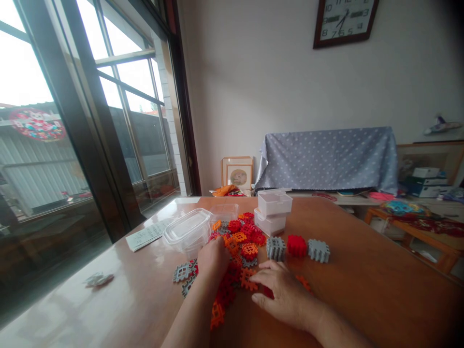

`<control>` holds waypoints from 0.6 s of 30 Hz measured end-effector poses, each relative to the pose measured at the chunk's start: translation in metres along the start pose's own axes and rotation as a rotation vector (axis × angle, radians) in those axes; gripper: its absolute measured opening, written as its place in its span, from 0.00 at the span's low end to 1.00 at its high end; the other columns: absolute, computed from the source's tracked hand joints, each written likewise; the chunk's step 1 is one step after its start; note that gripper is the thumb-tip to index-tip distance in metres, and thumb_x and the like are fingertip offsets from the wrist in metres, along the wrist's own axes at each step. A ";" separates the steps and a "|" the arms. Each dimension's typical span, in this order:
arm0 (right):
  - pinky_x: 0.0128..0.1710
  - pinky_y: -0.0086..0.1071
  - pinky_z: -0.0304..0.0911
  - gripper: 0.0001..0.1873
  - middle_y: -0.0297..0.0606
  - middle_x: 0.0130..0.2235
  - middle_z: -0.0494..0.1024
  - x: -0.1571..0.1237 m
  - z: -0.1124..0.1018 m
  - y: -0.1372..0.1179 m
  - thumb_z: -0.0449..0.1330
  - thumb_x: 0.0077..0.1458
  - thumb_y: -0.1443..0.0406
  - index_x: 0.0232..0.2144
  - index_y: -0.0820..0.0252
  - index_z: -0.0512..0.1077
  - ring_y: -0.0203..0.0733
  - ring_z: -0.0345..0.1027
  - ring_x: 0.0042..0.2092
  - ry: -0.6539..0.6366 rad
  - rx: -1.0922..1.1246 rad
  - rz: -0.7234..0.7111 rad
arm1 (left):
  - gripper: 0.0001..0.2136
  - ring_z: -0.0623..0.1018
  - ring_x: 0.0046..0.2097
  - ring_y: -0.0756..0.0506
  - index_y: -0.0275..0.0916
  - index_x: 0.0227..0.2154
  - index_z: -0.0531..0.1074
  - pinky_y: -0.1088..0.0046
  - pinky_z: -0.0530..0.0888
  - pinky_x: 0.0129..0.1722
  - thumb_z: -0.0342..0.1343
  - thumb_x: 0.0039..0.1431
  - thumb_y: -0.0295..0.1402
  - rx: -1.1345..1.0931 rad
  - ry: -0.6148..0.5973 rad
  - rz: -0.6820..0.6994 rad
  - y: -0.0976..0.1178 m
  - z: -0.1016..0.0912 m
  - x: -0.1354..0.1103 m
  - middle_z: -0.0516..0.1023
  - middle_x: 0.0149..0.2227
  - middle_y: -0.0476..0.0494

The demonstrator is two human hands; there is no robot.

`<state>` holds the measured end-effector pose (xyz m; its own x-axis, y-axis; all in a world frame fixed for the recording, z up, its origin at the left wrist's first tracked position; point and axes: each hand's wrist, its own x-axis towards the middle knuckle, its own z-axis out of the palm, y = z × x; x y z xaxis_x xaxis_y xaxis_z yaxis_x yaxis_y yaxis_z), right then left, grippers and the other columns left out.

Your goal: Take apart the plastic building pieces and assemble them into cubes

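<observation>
A pile of flat interlocking plastic tiles [241,246], red, orange and grey, lies on the wooden table [362,290]. My left hand [213,258] rests on the pile's left side with its fingers curled down into the tiles; what they hold is hidden. My right hand [282,292] lies flat on the pile's near right edge, fingers stretched toward the tiles. Beyond the pile stand three assembled cubes in a row: a grey cube [276,248], a red cube [297,245] and another grey cube [319,251].
Two stacked lidded white boxes [273,211] stand behind the pile. Clear plastic containers [188,231] sit to its left, beside a paper sheet [147,234]. A small crumpled wrapper [97,279] lies near the left table edge. A window is left; a covered sofa is behind.
</observation>
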<state>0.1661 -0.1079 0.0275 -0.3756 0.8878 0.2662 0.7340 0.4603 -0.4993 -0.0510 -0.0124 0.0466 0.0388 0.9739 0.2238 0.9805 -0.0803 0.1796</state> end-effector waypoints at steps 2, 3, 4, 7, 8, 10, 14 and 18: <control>0.58 0.48 0.60 0.20 0.46 0.54 0.77 0.000 0.000 0.001 0.65 0.55 0.56 0.50 0.47 0.80 0.54 0.67 0.57 -0.004 -0.004 0.003 | 0.09 0.80 0.44 0.39 0.43 0.38 0.73 0.63 0.66 0.47 0.47 0.61 0.30 -0.040 0.055 0.027 0.000 -0.003 0.000 0.82 0.40 0.41; 0.59 0.48 0.60 0.20 0.46 0.54 0.77 0.001 0.001 0.001 0.65 0.54 0.55 0.50 0.47 0.80 0.54 0.66 0.57 -0.005 -0.006 0.003 | 0.10 0.79 0.44 0.39 0.43 0.38 0.73 0.64 0.66 0.48 0.47 0.62 0.30 -0.079 0.089 0.036 0.000 -0.004 0.000 0.82 0.40 0.42; 0.59 0.48 0.60 0.20 0.46 0.54 0.77 0.001 0.001 0.001 0.65 0.55 0.55 0.50 0.47 0.80 0.55 0.66 0.57 -0.006 -0.008 0.003 | 0.10 0.79 0.44 0.40 0.43 0.38 0.74 0.65 0.66 0.48 0.47 0.63 0.30 -0.133 0.126 0.045 0.000 -0.004 0.001 0.82 0.40 0.42; 0.59 0.48 0.60 0.20 0.46 0.54 0.76 0.001 0.000 0.002 0.65 0.55 0.55 0.50 0.47 0.80 0.54 0.67 0.57 -0.007 -0.014 0.004 | 0.11 0.78 0.42 0.42 0.43 0.39 0.75 0.68 0.66 0.45 0.47 0.64 0.31 -0.385 0.242 0.075 0.000 -0.002 0.002 0.82 0.39 0.44; 0.58 0.48 0.60 0.19 0.45 0.54 0.76 0.000 0.000 0.002 0.65 0.55 0.56 0.49 0.46 0.80 0.54 0.67 0.56 -0.006 -0.014 0.004 | 0.10 0.78 0.41 0.43 0.43 0.39 0.76 0.68 0.67 0.44 0.48 0.64 0.32 -0.496 0.271 0.081 0.000 -0.001 0.003 0.82 0.38 0.44; 0.58 0.47 0.61 0.19 0.45 0.53 0.76 0.000 0.000 0.001 0.65 0.54 0.56 0.49 0.45 0.80 0.54 0.67 0.56 -0.004 -0.012 0.002 | 0.09 0.77 0.37 0.45 0.42 0.39 0.76 0.70 0.68 0.40 0.52 0.62 0.35 -0.762 0.286 0.071 0.001 0.004 0.006 0.81 0.35 0.46; 0.57 0.45 0.62 0.17 0.43 0.52 0.77 0.001 -0.001 -0.001 0.66 0.54 0.57 0.47 0.45 0.80 0.53 0.68 0.55 0.011 0.016 -0.007 | 0.13 0.73 0.31 0.49 0.39 0.38 0.76 0.73 0.68 0.33 0.60 0.55 0.41 -1.354 0.147 -0.022 0.008 0.010 0.009 0.77 0.31 0.48; 0.52 0.41 0.65 0.16 0.42 0.46 0.80 0.005 0.001 0.001 0.63 0.57 0.59 0.48 0.49 0.79 0.50 0.72 0.49 0.110 0.073 0.015 | 0.17 0.69 0.27 0.52 0.36 0.36 0.76 0.77 0.66 0.29 0.67 0.47 0.42 -1.621 0.006 -0.081 0.017 0.010 0.006 0.73 0.27 0.51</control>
<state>0.1650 -0.1031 0.0273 -0.2973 0.8902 0.3451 0.6945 0.4497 -0.5616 -0.0321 -0.0056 0.0417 -0.0045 0.9860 0.1668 -0.2420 -0.1629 0.9565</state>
